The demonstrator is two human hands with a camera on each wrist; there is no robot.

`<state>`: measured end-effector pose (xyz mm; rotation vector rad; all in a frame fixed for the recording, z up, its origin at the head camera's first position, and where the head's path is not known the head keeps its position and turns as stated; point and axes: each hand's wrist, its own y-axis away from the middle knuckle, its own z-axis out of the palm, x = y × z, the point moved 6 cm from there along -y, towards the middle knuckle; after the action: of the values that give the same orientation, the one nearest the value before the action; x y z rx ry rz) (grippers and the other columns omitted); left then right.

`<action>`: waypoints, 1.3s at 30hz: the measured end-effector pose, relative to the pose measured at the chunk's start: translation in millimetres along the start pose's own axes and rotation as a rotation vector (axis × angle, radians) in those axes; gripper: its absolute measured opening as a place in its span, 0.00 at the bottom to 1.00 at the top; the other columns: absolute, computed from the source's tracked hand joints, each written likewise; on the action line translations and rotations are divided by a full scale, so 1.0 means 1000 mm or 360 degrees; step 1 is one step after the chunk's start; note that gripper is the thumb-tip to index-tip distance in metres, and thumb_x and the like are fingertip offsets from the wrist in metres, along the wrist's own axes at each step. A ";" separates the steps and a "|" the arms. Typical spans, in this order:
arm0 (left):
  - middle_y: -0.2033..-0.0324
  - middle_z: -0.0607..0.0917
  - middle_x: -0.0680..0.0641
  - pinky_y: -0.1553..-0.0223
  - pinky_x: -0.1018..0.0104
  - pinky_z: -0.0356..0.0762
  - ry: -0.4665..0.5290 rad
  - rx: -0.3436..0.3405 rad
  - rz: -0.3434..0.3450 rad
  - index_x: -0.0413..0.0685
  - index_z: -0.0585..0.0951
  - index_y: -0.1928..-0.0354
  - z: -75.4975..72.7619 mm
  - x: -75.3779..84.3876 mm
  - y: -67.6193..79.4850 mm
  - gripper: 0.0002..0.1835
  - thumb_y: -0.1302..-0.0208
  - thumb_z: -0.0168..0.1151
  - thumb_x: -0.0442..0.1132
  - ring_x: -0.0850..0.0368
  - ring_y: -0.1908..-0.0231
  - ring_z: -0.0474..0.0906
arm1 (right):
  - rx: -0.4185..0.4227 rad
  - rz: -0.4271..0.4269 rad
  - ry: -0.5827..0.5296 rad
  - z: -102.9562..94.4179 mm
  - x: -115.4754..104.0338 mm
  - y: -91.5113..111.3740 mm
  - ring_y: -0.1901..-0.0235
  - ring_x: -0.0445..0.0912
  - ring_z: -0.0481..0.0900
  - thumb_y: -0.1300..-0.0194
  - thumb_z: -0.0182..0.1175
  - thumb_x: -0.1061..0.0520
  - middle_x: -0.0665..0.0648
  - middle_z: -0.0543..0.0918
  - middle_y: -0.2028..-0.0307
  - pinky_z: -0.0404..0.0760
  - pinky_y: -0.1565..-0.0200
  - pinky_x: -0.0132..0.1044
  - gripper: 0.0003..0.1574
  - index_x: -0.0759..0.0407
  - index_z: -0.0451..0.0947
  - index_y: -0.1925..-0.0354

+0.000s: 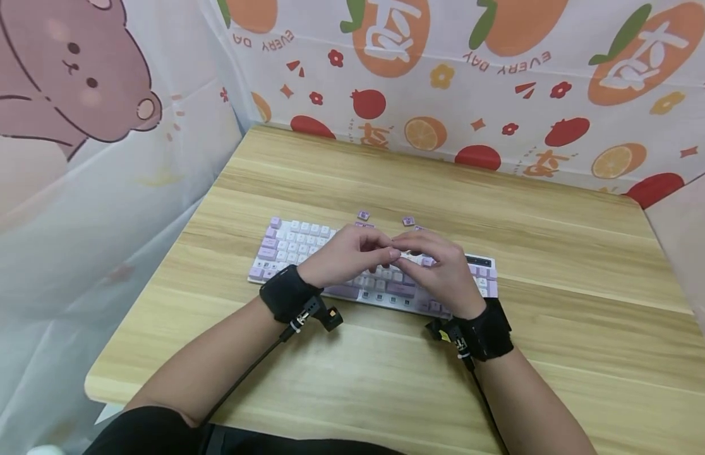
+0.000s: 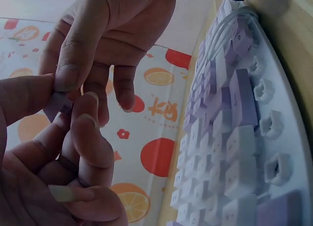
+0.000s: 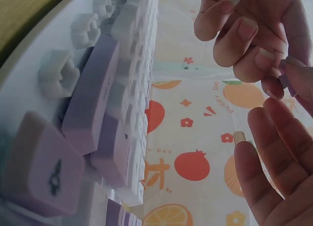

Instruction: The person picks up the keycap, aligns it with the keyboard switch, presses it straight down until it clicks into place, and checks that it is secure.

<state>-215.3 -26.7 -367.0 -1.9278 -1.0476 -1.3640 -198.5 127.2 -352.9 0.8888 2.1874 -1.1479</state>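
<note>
Over the middle of a white and purple keyboard, both hands meet fingertip to fingertip. My left hand and right hand pinch a small purple keycap between them; fingers hide part of it. In the right wrist view, the keycap shows at a thumb tip, near the right edge. Several bare switch mounts without caps line the keyboard's near row, beside a long purple key. A thin white cable lies over some keys in the left wrist view.
Loose purple keycaps lie behind the keyboard, among them one left keycap and one right keycap. The keyboard rests on a wooden table. A fruit-patterned cloth hangs behind it, and a bear-print cloth hangs at the left.
</note>
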 end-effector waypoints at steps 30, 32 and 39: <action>0.74 0.84 0.45 0.74 0.69 0.65 -0.0259 -0.0082 -0.0085 0.50 0.87 0.64 0.010 -0.017 0.002 0.09 0.33 0.61 0.44 0.61 0.77 0.70 | -0.0292 -0.0302 0.0710 0.013 -0.016 0.005 0.59 0.44 0.82 0.42 0.71 0.59 0.52 0.86 0.63 0.82 0.55 0.36 0.12 0.59 0.87 0.58; 0.75 0.83 0.45 0.75 0.69 0.64 -0.0264 -0.0093 -0.0088 0.50 0.88 0.64 0.011 -0.017 0.002 0.09 0.34 0.61 0.44 0.61 0.79 0.69 | -0.0302 -0.0277 0.0713 0.013 -0.017 0.006 0.59 0.43 0.82 0.42 0.71 0.59 0.52 0.87 0.63 0.82 0.55 0.36 0.11 0.58 0.87 0.58; 0.74 0.86 0.49 0.75 0.69 0.67 -0.0387 -0.0115 -0.0064 0.51 0.88 0.61 0.012 -0.020 0.000 0.10 0.33 0.62 0.46 0.62 0.79 0.71 | -0.0376 -0.0094 0.0726 0.015 -0.011 0.007 0.65 0.42 0.82 0.41 0.70 0.57 0.50 0.88 0.66 0.81 0.60 0.36 0.08 0.56 0.86 0.61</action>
<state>-212.5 -22.7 -390.1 -2.1785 -1.1697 -1.2252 -184.4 114.4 -356.9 1.0655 2.6603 -0.7380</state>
